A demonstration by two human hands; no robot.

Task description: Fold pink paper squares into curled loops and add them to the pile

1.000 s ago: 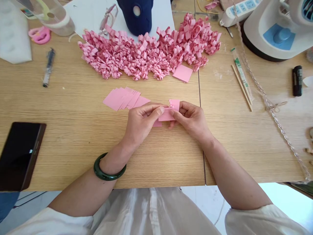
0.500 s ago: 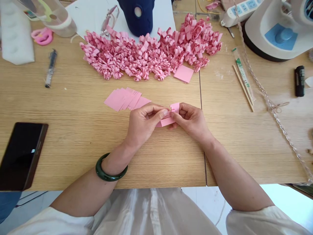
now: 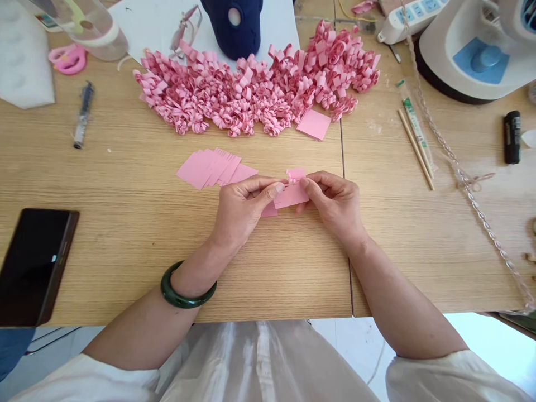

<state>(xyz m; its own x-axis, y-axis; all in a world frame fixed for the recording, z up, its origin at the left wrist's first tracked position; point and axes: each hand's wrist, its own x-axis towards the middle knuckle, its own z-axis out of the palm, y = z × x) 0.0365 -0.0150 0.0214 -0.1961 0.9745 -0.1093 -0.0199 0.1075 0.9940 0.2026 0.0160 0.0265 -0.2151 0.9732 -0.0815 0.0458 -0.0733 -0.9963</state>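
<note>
Between my hands is a piece of pink paper (image 3: 293, 195), its upper left edge cut into narrow strips that curl. My left hand (image 3: 247, 204) pinches it at the left, thumb against the fingers near the strips. At the paper's right edge, my right hand (image 3: 330, 198) grips with thumb and forefinger. Another pink sheet (image 3: 269, 210) shows under the left fingers. Behind my left hand lie fanned pink paper squares (image 3: 209, 167), some with slit edges. Farther back stretches a long heap of curled pink paper pieces (image 3: 234, 92), with a small stack of pink squares (image 3: 314, 124) at its front right.
Left on the table are a phone (image 3: 36, 262), a pen (image 3: 84, 114) and pink scissors (image 3: 68, 58). A dark blue object (image 3: 234, 33) stands behind the heap. To the right lie thin sticks (image 3: 416, 151), a braided cord (image 3: 473, 198), a black marker (image 3: 512, 137) and a white appliance (image 3: 464, 50).
My right thumb has moved a little right, away from the left thumb, and more of the pink paper shows between my hands. The paper has tilted and risen slightly.
</note>
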